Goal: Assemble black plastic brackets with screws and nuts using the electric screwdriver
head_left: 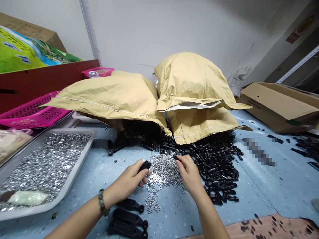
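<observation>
— What's in your hands?

— My left hand, at lower centre of the frame, is curled around a black part. My right hand pinches at the top of the screw pile; what sits between its fingertips is too small to tell.

— Where are the other parts?

— A black heap lies right of the screws, under the paper bags. Three assembled pieces lie by my left wrist on the worktop. A tray of nuts is at left.
</observation>
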`<state>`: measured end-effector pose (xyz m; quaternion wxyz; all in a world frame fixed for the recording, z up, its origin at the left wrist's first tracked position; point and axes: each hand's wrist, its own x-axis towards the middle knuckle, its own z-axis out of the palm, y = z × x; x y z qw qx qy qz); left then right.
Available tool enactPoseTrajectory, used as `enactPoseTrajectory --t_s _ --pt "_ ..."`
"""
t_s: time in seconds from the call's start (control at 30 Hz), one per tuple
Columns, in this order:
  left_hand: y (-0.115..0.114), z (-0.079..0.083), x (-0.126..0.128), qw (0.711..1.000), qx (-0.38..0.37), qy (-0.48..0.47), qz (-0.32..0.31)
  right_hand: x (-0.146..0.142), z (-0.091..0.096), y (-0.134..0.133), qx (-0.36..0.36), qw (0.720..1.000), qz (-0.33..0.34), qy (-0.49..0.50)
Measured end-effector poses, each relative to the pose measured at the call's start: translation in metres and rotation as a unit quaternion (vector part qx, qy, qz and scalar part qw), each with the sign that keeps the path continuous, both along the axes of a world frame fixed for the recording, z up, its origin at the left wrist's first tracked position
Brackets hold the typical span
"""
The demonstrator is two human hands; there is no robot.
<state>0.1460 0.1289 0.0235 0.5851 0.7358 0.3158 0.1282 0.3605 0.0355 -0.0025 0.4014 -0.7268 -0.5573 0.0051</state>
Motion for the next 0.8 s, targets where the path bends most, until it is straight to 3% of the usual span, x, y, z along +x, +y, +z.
enactPoseTrajectory --t_s 0.07,0.17,0.27,0.33,0.47,0.57,0.7,0.8 --pt "-0.005 0.001 0.004 1.000 0.013 0.006 -0.015 -0.027 0.007 0.000 -0.021 0.993 0.082 0.085" --pt "-0.011 0.005 0.002 0.995 0.087 0.053 -0.021 -0.056 0.010 0.000 -0.034 0.960 0.180 0.210" --pt "-0.015 0.011 -0.007 0.987 0.144 0.073 -0.019 -0.066 0.008 0.001 -0.009 0.942 0.164 0.292" --pt "-0.017 0.014 -0.012 0.985 0.156 0.067 -0.024 -0.070 0.007 0.002 0.017 0.945 0.148 0.292" --pt "-0.020 0.016 -0.013 0.983 0.172 0.053 -0.023 -0.083 0.009 0.006 0.040 0.973 0.181 0.136" --pt "-0.018 0.013 -0.010 0.985 0.163 0.051 0.004 -0.092 0.012 0.011 0.025 0.978 0.186 0.089" --pt "-0.013 0.010 -0.013 0.985 0.153 0.072 0.032 -0.093 0.012 0.016 -0.007 0.961 0.188 0.201" --pt "-0.013 0.016 -0.022 0.986 0.150 0.071 0.022 -0.090 0.012 0.021 0.004 0.911 0.180 0.370"
